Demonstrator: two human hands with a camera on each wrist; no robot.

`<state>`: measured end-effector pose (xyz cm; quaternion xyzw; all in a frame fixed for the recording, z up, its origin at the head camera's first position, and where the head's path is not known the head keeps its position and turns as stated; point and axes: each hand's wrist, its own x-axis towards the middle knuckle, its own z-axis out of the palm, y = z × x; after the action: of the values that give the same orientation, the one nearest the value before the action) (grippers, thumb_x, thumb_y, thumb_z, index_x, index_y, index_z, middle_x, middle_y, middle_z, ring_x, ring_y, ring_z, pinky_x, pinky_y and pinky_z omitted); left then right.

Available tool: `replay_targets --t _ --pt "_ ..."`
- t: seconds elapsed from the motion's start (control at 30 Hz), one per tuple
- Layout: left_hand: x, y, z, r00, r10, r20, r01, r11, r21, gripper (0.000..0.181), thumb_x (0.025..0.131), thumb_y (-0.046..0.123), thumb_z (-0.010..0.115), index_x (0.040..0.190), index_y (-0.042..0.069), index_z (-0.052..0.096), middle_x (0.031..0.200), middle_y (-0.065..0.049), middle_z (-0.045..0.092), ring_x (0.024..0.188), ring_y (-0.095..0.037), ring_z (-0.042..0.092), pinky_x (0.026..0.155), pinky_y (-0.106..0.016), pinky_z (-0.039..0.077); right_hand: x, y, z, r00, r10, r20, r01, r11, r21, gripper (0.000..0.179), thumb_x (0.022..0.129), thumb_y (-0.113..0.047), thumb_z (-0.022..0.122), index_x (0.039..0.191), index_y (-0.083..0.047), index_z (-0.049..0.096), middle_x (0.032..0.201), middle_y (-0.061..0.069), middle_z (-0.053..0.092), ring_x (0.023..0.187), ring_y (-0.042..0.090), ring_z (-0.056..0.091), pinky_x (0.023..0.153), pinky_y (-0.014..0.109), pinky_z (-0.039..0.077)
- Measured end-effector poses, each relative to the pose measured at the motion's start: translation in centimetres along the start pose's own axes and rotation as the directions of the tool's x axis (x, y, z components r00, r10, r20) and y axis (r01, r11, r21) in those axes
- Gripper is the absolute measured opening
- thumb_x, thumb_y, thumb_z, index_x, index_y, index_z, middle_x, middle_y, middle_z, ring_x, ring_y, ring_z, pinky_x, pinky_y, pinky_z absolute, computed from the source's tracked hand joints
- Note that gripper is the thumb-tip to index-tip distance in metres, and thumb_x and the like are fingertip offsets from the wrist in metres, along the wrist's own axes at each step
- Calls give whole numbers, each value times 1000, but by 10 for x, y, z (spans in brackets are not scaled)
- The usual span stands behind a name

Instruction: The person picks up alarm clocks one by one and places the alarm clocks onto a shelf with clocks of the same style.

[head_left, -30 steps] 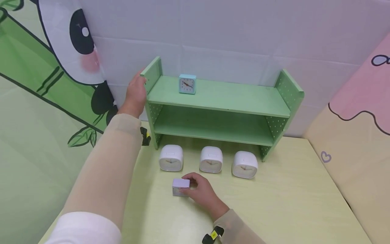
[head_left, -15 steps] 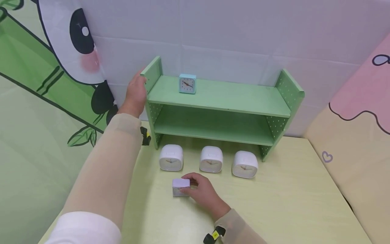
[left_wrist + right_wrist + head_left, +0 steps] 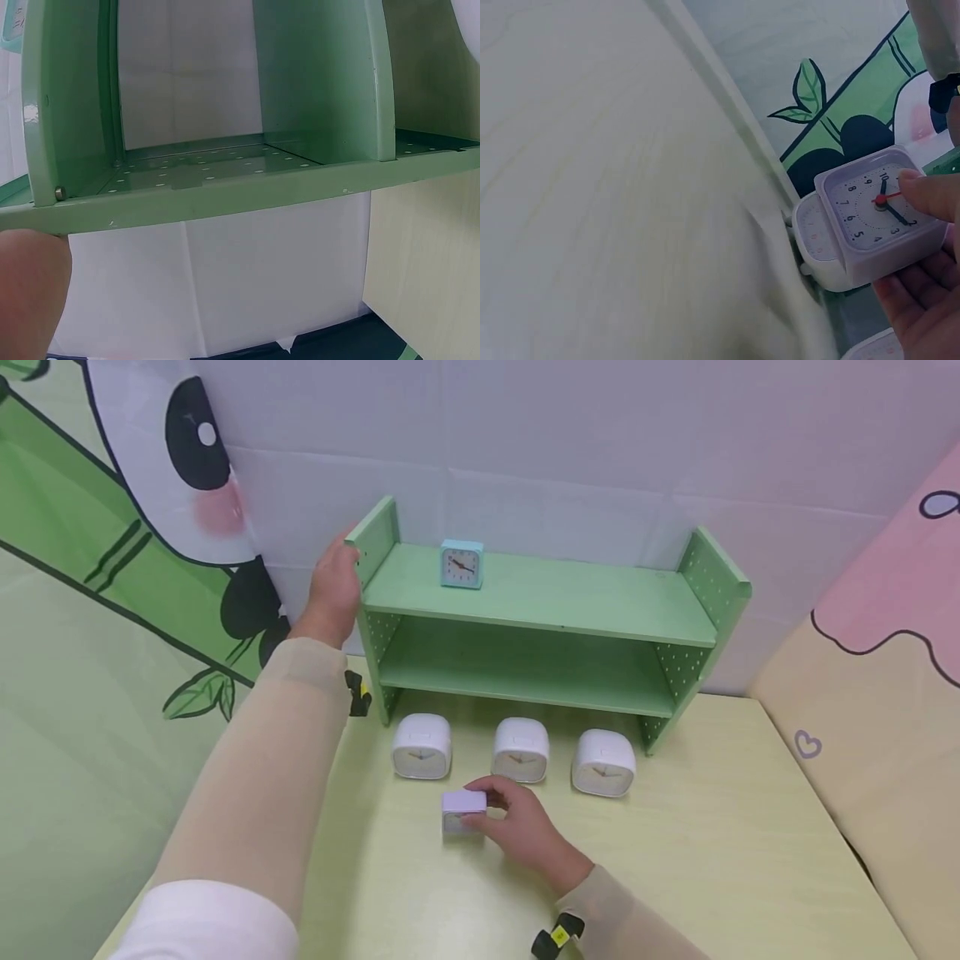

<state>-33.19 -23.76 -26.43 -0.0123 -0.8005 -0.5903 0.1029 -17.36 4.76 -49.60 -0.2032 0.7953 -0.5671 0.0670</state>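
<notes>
My right hand point(image 3: 528, 831) pinches a small lilac alarm clock point(image 3: 463, 812), thumb at the front of its face and fingers behind. In the right wrist view, its square dial point(image 3: 881, 201) shows numbers and a red hand. My left hand point(image 3: 333, 589) holds the left side panel of a green two-tier shelf point(image 3: 536, 664); its thumb point(image 3: 34, 289) lies at the panel's edge in the left wrist view, and its other fingers are hidden. A light-blue alarm clock point(image 3: 461, 565) stands on the top tier, towards the left.
Three white rounded clocks stand in a row before the shelf: left point(image 3: 422, 747), middle point(image 3: 521, 752) and right point(image 3: 603, 764). The pale wooden table point(image 3: 712, 852) backs onto a white cloth wall point(image 3: 555, 443). Printed cloths hang at both sides.
My right hand has shifted the lilac clock a little to the right and towards the shelf. The left hand stays at the shelf's side panel.
</notes>
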Motion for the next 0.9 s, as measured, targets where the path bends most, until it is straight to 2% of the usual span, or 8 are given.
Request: replay_targets --t 0.13,0.27,0.47,0.77,0.9 --pt "2 3 -2 1000 7 -4 -7 1000 22 59 106 34 15 164 41 21 159 1 35 135 -22 36 113 -48 32 3 -14 -19 999 -50 5 50 998 -37 32 92 -19 81 122 -12 69 114 -1 68 109 21 65 99 49 51" --pt "3 4 -3 1000 10 -2 -10 1000 21 59 106 33 15 164 42 20 160 2 34 136 -22 36 113 -48 31 9 -34 -38 998 -65 -5 64 995 -71 33 92 -18 81 123 -13 69 115 0 69 109 22 66 97 52 52" --pt "5 4 -1 1000 4 9 -4 1000 5 59 107 35 16 165 42 19 162 4 31 137 -21 34 115 -49 29 13 -66 -69 996 -71 -45 65 991 -113 38 91 -15 81 127 -14 68 121 1 67 110 24 66 93 45 55" --pt "2 1 2 1000 -14 2 14 1000 -8 59 106 34 17 164 42 21 160 2 35 137 -22 36 115 -49 30 16 -98 -112 991 -116 -69 94 960 -263 41 92 -19 81 130 -12 67 119 1 69 109 22 67 88 44 55" --pt "2 0 1 1000 -21 -4 21 1000 -11 58 107 35 17 164 44 22 160 2 34 137 -23 35 115 -50 30 21 -105 -133 991 -94 -97 69 970 -231 39 93 -16 80 129 -11 65 120 4 69 111 23 66 93 42 54"
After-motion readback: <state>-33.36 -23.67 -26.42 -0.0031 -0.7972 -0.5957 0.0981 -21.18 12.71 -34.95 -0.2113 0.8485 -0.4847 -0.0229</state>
